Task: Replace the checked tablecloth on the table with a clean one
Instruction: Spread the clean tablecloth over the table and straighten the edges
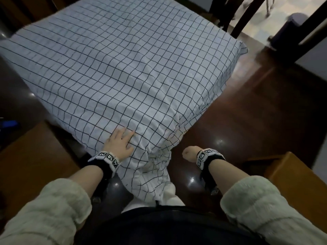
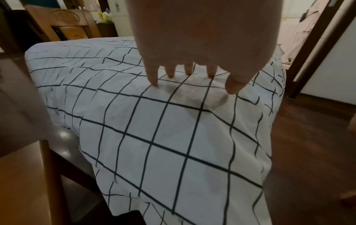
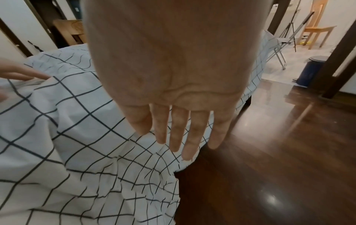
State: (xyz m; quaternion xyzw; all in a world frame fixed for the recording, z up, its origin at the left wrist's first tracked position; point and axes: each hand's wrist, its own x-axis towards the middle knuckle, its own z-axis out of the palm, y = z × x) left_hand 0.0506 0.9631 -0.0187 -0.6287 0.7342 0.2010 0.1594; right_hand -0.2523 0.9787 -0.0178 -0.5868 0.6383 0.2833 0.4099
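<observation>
Now the left hand point(image 1: 118, 145) lies flat on the checked tablecloth point(image 1: 123, 68), near the close corner of the table. Its fingers point(image 2: 154, 79) are straight and a bit spread, tips pressing on the cloth just where the top turns down into the hanging part; it grips nothing. The right hand point(image 1: 189, 153) hangs free to the right of this corner, over the dark wood floor point(image 1: 256, 112). In the right wrist view its fingers point(image 3: 189, 137) are stretched out and relaxed, w/ nothing in them, tips close to the bunched cloth corner but I cannot tell if they touch it.

The cloth covers the whole table top, approx. like a diamond from the person's side: its long axis runs from the near corner away to the far left. The near corner hangs down in folds between the two arms, in front of the person's legs. So the cloth lies ahead and left of both hands, and the left hand is the nearer one, already on it; the right hand is beside the corner, not on top.

I judge the removal is only starting, bc the cloth is fully spread. No clean cloth is visible. Next move probably needs to pinch the hanging corner and pull it toward the person.

A wooden chair point(image 1: 35, 165) stands near left, a dark bin point(image 1: 290, 27) far right.
</observation>
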